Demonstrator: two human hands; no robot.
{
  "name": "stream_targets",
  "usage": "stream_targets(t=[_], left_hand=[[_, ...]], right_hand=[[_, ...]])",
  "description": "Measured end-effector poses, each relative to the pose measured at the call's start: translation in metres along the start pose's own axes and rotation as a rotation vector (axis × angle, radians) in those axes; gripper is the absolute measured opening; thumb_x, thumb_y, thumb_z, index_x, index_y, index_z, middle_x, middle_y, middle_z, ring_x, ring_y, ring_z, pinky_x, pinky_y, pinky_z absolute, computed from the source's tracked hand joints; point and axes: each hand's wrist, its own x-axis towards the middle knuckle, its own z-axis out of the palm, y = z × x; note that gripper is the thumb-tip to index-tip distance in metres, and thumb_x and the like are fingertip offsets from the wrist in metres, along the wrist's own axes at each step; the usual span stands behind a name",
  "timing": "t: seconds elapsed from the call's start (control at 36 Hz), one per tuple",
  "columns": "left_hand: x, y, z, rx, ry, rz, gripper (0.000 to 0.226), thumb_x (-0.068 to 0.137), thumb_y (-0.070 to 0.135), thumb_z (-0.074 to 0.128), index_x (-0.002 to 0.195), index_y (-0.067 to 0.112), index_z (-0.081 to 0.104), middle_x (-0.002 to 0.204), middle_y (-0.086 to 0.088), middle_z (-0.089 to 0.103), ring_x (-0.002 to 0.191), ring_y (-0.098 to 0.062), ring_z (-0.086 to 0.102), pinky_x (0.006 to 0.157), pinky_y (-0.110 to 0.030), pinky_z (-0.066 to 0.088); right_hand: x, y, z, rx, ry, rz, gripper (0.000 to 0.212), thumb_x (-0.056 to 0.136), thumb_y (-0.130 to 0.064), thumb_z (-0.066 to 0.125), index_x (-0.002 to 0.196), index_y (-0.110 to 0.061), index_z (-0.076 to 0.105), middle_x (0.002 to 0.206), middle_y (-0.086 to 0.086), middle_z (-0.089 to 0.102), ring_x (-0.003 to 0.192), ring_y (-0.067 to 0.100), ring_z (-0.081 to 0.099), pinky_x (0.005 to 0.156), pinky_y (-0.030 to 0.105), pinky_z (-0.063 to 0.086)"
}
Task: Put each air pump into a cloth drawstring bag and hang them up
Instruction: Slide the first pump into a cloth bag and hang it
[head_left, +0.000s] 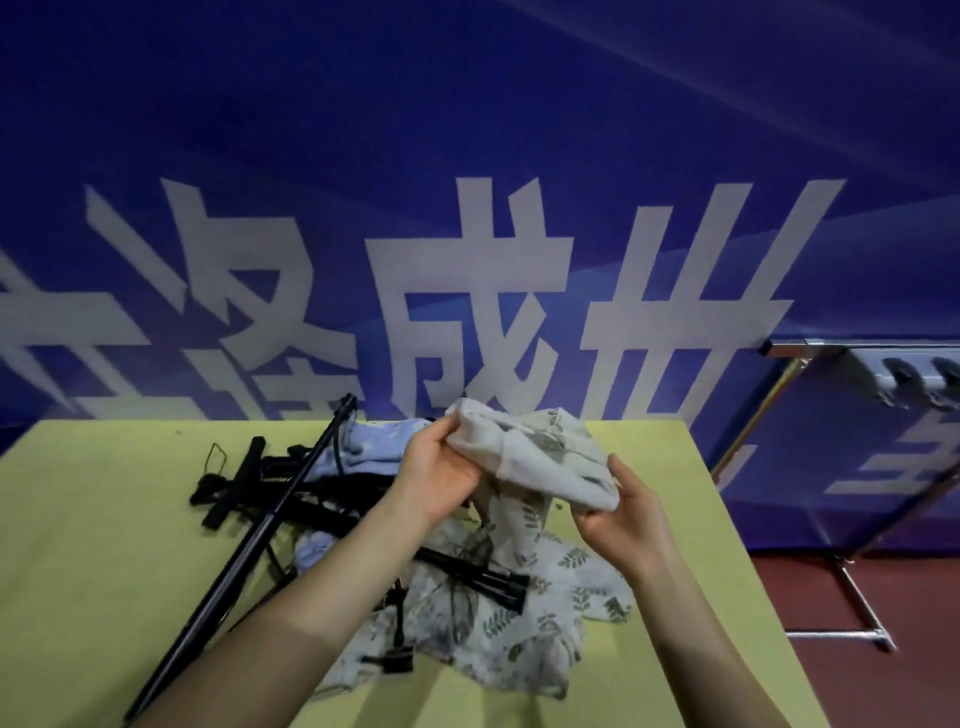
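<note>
I hold a white cloth drawstring bag (540, 457) with a grey leaf print above the table, bunched between both hands. My left hand (436, 478) pinches its upper left edge, and my right hand (623, 514) grips its lower right edge. Under my hands lie more leaf-print bags (498, 623) and a light blue bag (374, 441). Several black air pumps (249, 478) are piled at centre left, one long pump (244, 556) lying diagonally across them. Another short black pump (478, 571) rests on the leaf-print cloth.
The yellow-green table (93, 545) has bare room on its left and along the front edge. A metal rack with hooks (904, 379) stands at the right, on a red floor. Behind is a blue banner with large white characters (467, 291).
</note>
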Motion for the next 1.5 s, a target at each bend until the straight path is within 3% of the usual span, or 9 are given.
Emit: stream_targets(t=[0.14,0.25,0.44,0.56,0.64,0.75,0.86,1.08,1.5], left_hand=[[-0.014,0.012,-0.017,0.276,0.044,0.044,0.026,0.095,0.021,0.042,0.101,0.003,0.061,0.080,-0.012,0.072,0.076,-0.026,0.068,0.080,-0.041,0.052],[-0.017,0.006,-0.029,0.462,0.057,0.008,0.029,0.095,0.030,0.049,0.098,0.005,0.065,0.086,-0.011,0.074,0.079,-0.022,0.070,0.076,-0.035,0.056],[-0.021,-0.012,-0.053,1.173,0.056,0.115,0.064,0.069,0.046,0.078,0.124,0.019,0.056,0.124,0.000,0.063,0.113,-0.015,0.060,0.102,-0.037,0.046],[-0.024,-0.020,-0.058,1.518,0.079,0.064,0.041,0.082,0.040,0.073,0.118,0.025,0.060,0.117,0.010,0.062,0.108,-0.007,0.059,0.089,-0.018,0.048],[-0.028,-0.032,-0.058,1.388,0.092,0.058,0.015,0.092,0.028,0.062,0.102,0.020,0.070,0.097,0.005,0.072,0.094,-0.014,0.066,0.073,-0.013,0.048],[-0.028,-0.045,-0.049,0.668,0.157,0.002,0.031,0.092,0.028,0.056,0.105,0.004,0.070,0.105,-0.018,0.071,0.097,-0.028,0.068,0.080,-0.030,0.055],[-0.020,-0.046,-0.042,0.483,0.185,0.049,0.036,0.085,0.035,0.057,0.094,0.003,0.070,0.089,-0.017,0.071,0.081,-0.026,0.070,0.080,-0.035,0.052],[0.006,-0.057,-0.068,0.758,0.507,0.091,0.035,0.094,0.034,0.056,0.115,0.006,0.065,0.115,-0.015,0.067,0.107,-0.026,0.063,0.100,-0.038,0.047],[0.062,-0.068,-0.105,0.985,0.648,-0.047,0.028,0.096,0.030,0.055,0.101,0.004,0.062,0.100,-0.012,0.062,0.096,-0.022,0.059,0.083,-0.027,0.042]], right_hand=[[-0.017,0.017,-0.006,-0.819,-0.095,-0.022,0.047,0.087,-0.026,0.067,0.127,-0.001,0.059,0.126,0.022,0.062,0.116,0.038,0.059,0.098,0.049,0.048],[-0.025,0.018,-0.011,-1.230,0.034,-0.067,0.044,0.073,-0.046,0.074,0.102,-0.013,0.074,0.103,0.014,0.073,0.095,0.031,0.068,0.079,0.039,0.051],[-0.027,0.003,-0.032,-1.007,0.153,-0.008,0.034,0.097,-0.031,0.051,0.102,-0.007,0.074,0.105,0.017,0.071,0.105,0.035,0.064,0.090,0.040,0.049],[-0.019,0.006,-0.043,-0.527,0.183,0.159,0.038,0.096,-0.027,0.048,0.115,0.001,0.066,0.122,0.021,0.064,0.112,0.030,0.063,0.085,0.034,0.058],[-0.012,0.012,-0.060,-0.567,0.251,0.289,0.041,0.099,-0.028,0.046,0.125,0.000,0.061,0.123,0.020,0.065,0.103,0.030,0.067,0.077,0.035,0.059],[-0.007,0.020,-0.076,-0.645,0.216,0.443,0.035,0.100,-0.025,0.045,0.121,-0.004,0.064,0.119,0.017,0.068,0.097,0.028,0.070,0.073,0.033,0.057],[0.003,0.021,-0.082,-0.711,0.170,0.479,0.034,0.100,-0.027,0.047,0.121,-0.007,0.066,0.122,0.016,0.066,0.106,0.032,0.065,0.095,0.043,0.051],[0.060,-0.012,-0.117,-1.275,0.466,0.255,0.027,0.094,-0.013,0.058,0.067,-0.008,0.057,0.052,0.004,0.050,0.047,0.018,0.042,0.050,0.026,0.034],[0.150,-0.014,-0.166,-2.021,0.500,0.161,0.033,0.090,-0.034,0.059,0.116,-0.013,0.057,0.110,0.012,0.066,0.097,0.031,0.064,0.073,0.029,0.043]])
